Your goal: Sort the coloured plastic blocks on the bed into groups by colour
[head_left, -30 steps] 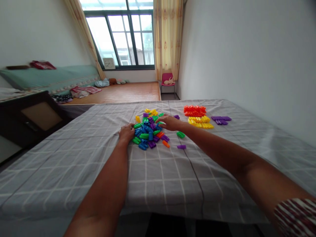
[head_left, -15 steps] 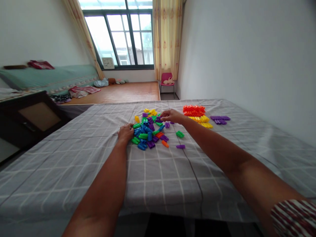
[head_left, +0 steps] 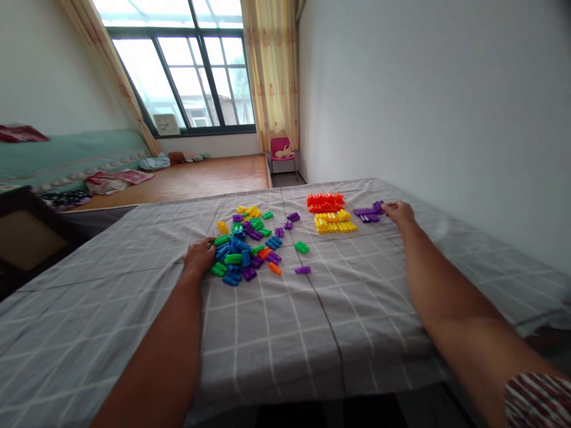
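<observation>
A loose heap of coloured plastic blocks [head_left: 245, 246] lies on the grey checked bedsheet [head_left: 312, 321]. My left hand [head_left: 199, 255] rests curled at the heap's left edge, touching green and blue blocks. My right hand [head_left: 398, 211] reaches far right, fingers pinched on a purple block at the end of the purple row [head_left: 368, 213]. Left of that row sit a sorted orange row [head_left: 325, 202] and a yellow row [head_left: 334, 222]. A single purple block [head_left: 303, 270] and a green block [head_left: 302, 246] lie apart from the heap.
A white wall [head_left: 423, 107] runs along the bed's right side. Beyond the bed are a wooden platform [head_left: 187, 178], a small pink chair [head_left: 282, 150], a window with curtains [head_left: 196, 71] and a green mattress [head_left: 66, 154] at the left.
My right hand left the heap and swung right to the purple row, carrying a purple block. The view turned right. My left hand stayed at the heap's edge.
</observation>
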The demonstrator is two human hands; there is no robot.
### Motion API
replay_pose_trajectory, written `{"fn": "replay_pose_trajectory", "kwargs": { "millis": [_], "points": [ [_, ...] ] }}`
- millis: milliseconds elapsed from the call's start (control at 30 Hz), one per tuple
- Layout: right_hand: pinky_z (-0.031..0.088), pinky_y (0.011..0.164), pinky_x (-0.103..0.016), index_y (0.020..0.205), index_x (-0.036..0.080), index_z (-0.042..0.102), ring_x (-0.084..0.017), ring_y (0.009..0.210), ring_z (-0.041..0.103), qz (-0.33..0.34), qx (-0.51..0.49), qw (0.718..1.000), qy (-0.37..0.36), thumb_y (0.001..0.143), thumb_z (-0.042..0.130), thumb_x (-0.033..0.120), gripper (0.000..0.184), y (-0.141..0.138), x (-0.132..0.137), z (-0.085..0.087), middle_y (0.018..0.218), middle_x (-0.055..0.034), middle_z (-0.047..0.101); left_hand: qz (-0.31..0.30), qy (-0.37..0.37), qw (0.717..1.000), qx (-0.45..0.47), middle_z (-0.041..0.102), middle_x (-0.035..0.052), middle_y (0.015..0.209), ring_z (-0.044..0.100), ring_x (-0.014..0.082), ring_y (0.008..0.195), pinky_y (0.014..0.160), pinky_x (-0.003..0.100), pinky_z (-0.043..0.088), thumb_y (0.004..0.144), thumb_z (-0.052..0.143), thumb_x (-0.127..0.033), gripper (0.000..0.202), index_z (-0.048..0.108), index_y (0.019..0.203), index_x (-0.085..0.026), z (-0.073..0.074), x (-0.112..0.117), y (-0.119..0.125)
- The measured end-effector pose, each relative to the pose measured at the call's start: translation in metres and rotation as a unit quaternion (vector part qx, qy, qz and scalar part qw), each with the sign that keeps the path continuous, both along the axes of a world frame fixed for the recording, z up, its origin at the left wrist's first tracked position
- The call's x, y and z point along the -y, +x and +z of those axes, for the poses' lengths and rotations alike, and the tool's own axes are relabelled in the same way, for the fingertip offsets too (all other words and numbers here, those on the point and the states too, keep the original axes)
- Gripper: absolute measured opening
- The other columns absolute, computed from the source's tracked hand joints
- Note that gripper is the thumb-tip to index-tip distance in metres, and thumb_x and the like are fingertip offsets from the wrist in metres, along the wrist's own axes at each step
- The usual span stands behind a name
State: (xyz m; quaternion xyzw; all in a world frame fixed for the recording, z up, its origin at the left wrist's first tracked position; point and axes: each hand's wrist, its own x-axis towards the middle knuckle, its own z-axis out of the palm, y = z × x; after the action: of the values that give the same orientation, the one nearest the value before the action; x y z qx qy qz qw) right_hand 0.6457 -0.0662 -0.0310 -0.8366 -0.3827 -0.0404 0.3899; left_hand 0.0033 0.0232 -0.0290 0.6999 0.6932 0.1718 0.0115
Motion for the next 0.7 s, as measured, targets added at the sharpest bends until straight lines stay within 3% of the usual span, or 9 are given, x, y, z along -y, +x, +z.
{"fn": "replay_pose_trajectory", "kwargs": {
  "millis": [133, 367, 700],
  "points": [
    [0.051, 0.074, -0.034, 0.093, 0.013, 0.075, -0.027, 0.083, 0.068, -0.055, 0.017, 0.995, -0.082, 0.077, 0.062, 0.042, 0.035, 0.019, 0.014, -0.017, 0.089, -0.0142, 0.074, -0.002, 0.003, 1.0, -0.004, 0.069, 0.008, 0.12, 0.062, 0.0277, 0.11, 0.091, 0.037, 0.049, 0.085, 0.044, -0.028, 0.042, 0.068, 0.119, -0.025, -0.001, -0.002, -0.002],
    [0.05, 0.079, -0.035, 0.102, 0.018, 0.077, -0.03, 0.096, 0.067, -0.058, 0.03, 0.987, -0.149, 0.08, 0.059, 0.046, 0.039, 0.011, 0.014, -0.016, 0.103, -0.0158, 0.073, -0.004, -0.014, 1.0, -0.007, 0.068, 0.0097, 0.122, 0.061, 0.0299, 0.113, 0.09, 0.039, 0.049, 0.086, 0.042, -0.027, 0.043, 0.066, 0.122, -0.024, 0.0, -0.002, -0.001],
    [0.049, 0.075, -0.037, 0.104, 0.017, 0.077, -0.03, 0.093, 0.067, -0.074, 0.06, 0.984, -0.153, 0.086, 0.048, 0.038, 0.039, -0.001, 0.017, -0.02, 0.106, -0.0189, 0.071, -0.004, -0.01, 1.0, -0.006, 0.068, 0.0099, 0.122, 0.06, 0.0301, 0.113, 0.09, 0.04, 0.049, 0.085, 0.043, -0.027, 0.044, 0.067, 0.122, -0.024, -0.002, -0.004, -0.002]
  ]
}}
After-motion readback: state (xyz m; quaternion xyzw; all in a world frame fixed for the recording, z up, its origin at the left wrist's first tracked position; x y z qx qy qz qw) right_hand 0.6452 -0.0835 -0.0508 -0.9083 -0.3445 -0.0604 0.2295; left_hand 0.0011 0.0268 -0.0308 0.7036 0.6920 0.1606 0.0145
